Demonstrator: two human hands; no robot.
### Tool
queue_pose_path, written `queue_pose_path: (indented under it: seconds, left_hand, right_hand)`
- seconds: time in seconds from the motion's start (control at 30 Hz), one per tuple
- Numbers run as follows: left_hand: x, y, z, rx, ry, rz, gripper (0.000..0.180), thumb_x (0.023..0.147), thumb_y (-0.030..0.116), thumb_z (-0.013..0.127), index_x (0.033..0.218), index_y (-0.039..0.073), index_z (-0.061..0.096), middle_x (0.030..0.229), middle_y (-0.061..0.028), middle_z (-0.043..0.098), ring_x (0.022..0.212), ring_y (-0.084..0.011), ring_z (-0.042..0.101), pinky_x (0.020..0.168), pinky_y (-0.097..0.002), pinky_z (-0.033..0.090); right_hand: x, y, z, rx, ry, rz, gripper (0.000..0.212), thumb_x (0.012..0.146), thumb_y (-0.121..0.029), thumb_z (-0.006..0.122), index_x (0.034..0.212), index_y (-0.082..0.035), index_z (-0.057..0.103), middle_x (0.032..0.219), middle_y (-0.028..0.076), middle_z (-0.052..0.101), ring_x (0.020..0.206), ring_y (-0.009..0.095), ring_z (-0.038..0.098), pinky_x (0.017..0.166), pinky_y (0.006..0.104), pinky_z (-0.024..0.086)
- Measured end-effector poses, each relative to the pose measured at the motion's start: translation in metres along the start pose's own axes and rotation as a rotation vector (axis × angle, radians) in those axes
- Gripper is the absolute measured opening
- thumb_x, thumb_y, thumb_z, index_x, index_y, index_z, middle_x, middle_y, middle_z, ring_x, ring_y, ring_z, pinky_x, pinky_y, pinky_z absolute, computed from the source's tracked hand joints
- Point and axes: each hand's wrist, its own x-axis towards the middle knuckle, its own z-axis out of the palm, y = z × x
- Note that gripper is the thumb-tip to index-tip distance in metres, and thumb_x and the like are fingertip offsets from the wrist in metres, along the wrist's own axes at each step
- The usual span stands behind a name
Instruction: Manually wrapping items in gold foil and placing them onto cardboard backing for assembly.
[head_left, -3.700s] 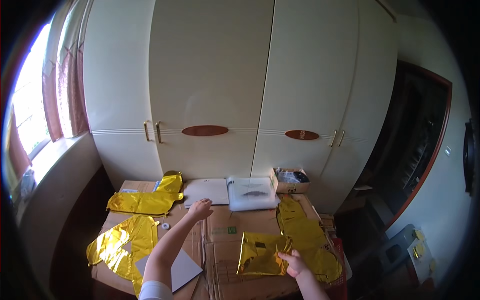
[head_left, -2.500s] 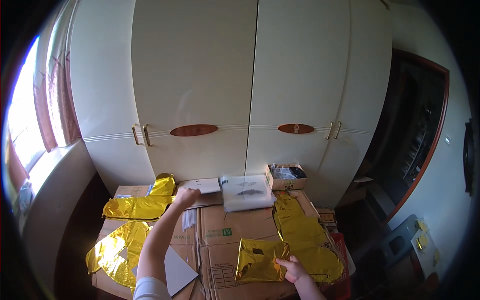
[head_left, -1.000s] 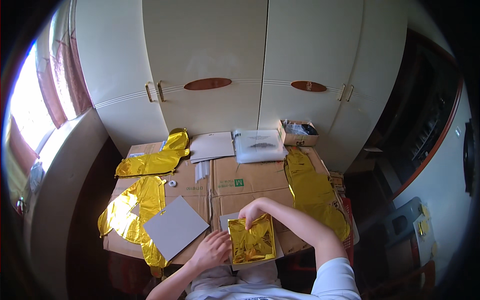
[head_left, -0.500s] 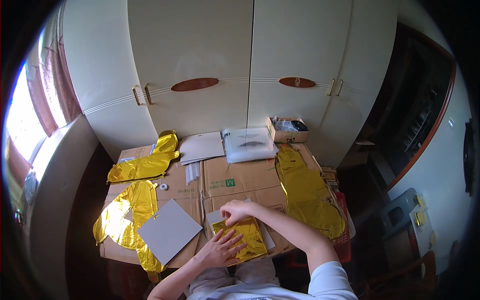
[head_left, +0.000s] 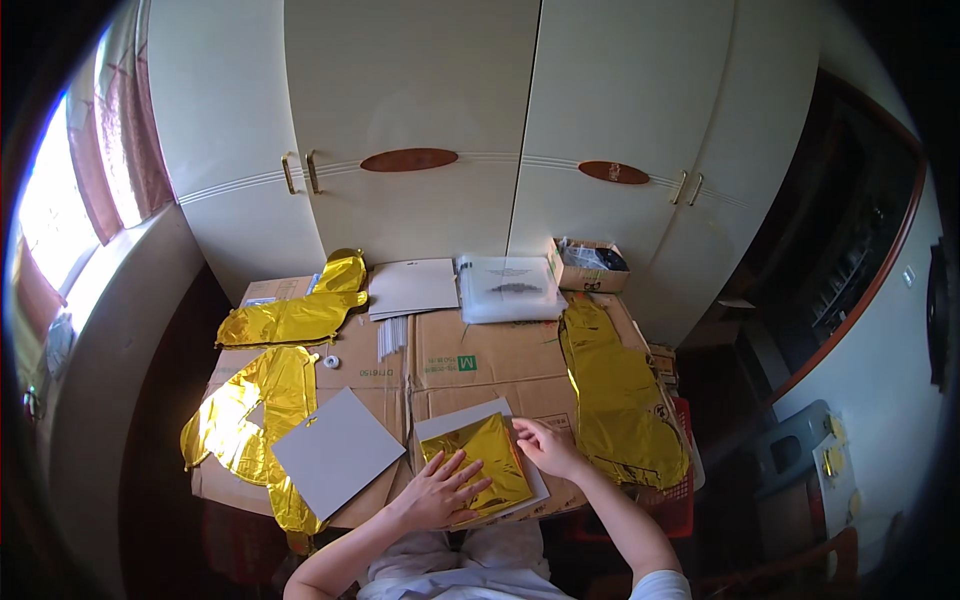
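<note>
A folded gold foil balloon (head_left: 505, 468) lies on a light grey card (head_left: 492, 408) close to the near edge of the cardboard. My left hand (head_left: 440, 492) rests flat on the foil with its fingers spread. At the foil's upper right edge is my right hand (head_left: 548, 447), its fingers loosely stretched toward the foil; whether the tips touch it is hard to tell. Nothing shows in that hand. Left of these, a second grey card (head_left: 338, 455) with a small cut-out lies turned at an angle, overlapping another gold foil balloon (head_left: 285, 395).
Flattened cardboard (head_left: 450, 350) covers the table. More gold foil lies at the far left (head_left: 300, 318) and right (head_left: 620, 400). Along the back are grey cards (head_left: 412, 285), clear plastic bags (head_left: 508, 290) and a small box (head_left: 590, 268). White strips (head_left: 393, 338) and a tape roll (head_left: 332, 362) sit left of centre.
My right hand has moved from above the foil's top edge to its right side, and its fingers have straightened. My left hand stays on the foil. The view has shifted slightly.
</note>
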Motion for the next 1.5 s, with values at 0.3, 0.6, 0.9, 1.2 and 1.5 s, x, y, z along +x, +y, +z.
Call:
queue_pose_path:
  seconds: [0.3,0.6,0.9,1.2,1.5]
  left_hand:
    - [0.0,0.004,0.001,0.02,-0.002,-0.06,0.061,0.097,0.06,0.041,0.151,0.031,0.036,0.155,-0.0074,0.036,0.145,-0.0382,0.027,0.115,-0.0651,0.012]
    - [0.001,0.002,0.004,0.026,-0.003,-0.059,0.06,0.096,0.062,0.039,0.15,0.034,0.037,0.156,-0.0054,0.035,0.145,-0.0381,0.026,0.113,-0.0702,0.008]
    - [0.004,0.0,0.005,0.026,-0.036,-0.056,0.061,0.096,0.063,0.037,0.15,0.035,0.036,0.157,-0.0047,0.034,0.147,-0.039,0.022,0.112,-0.0709,0.009]
    - [0.004,-0.003,0.001,0.044,-0.052,-0.058,0.06,0.096,0.065,0.037,0.149,0.037,0.037,0.158,-0.005,0.032,0.147,-0.0416,0.019,0.11,-0.0738,0.01]
    - [0.007,-0.009,0.001,0.064,-0.033,-0.043,0.062,0.094,0.067,0.039,0.149,0.038,0.037,0.158,-0.0055,0.031,0.146,-0.0451,0.019,0.109,-0.0746,0.011]
  right_hand:
    - [0.054,0.009,0.014,0.529,-0.096,0.299,0.042,0.095,-0.003,0.056,0.135,0.002,0.046,0.115,0.012,0.062,0.102,0.015,0.061,0.089,0.0283,0.051]
    - [0.06,0.013,0.013,0.564,-0.224,0.419,0.03,0.098,-0.006,0.054,0.127,0.0,0.053,0.104,0.007,0.067,0.089,0.012,0.065,0.075,0.0275,0.054]
    - [0.081,0.037,0.03,0.165,-0.137,0.265,0.024,0.094,-0.021,0.065,0.104,0.001,0.064,0.085,0.009,0.069,0.074,0.013,0.064,0.065,0.0291,0.051]
    - [0.088,0.014,0.018,0.32,-0.335,0.454,0.022,0.098,-0.022,0.06,0.101,-0.001,0.065,0.08,-0.001,0.064,0.068,0.008,0.059,0.057,0.0257,0.048]
    - [0.09,0.022,0.019,0.08,-0.233,0.306,0.026,0.091,-0.025,0.067,0.095,0.001,0.069,0.076,0.009,0.069,0.065,0.016,0.064,0.059,0.0346,0.052]
